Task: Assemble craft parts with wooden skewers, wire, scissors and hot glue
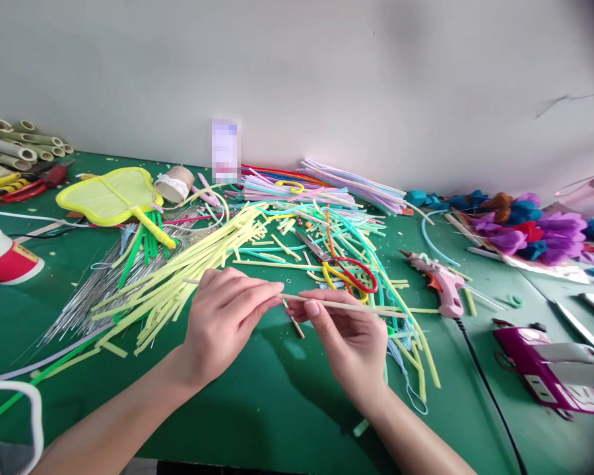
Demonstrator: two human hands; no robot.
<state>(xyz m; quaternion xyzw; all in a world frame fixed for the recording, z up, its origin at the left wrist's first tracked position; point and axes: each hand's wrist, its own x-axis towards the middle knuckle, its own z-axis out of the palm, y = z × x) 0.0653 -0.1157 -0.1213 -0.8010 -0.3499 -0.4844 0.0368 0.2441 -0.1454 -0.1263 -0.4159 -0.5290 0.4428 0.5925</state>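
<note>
My left hand (222, 323) pinches a thin pale stick (349, 307) between thumb and fingers, and the stick's other end pokes out behind the hand. My right hand (354, 340) grips the same stick farther right, thumb on top. The stick lies nearly level above the table, and a short gap separates the two hands. Beyond them rest red-handled scissors (359, 274) and yellow-handled ones beside them. A bundle of pale yellow pipe cleaners (178, 277) spreads to the left of my left hand. Cut yellow and turquoise pieces (297, 254) are scattered behind both hands.
On the green table (257, 415), a pink glue gun (445, 287) and purple power strip (534, 369) stand right. Thin metal wires (89, 297), a yellow leaf-shaped fan (116, 198) and a red-and-white cup (10, 257) are left. Purple flowers (559, 237) lie far right. A wall rises behind.
</note>
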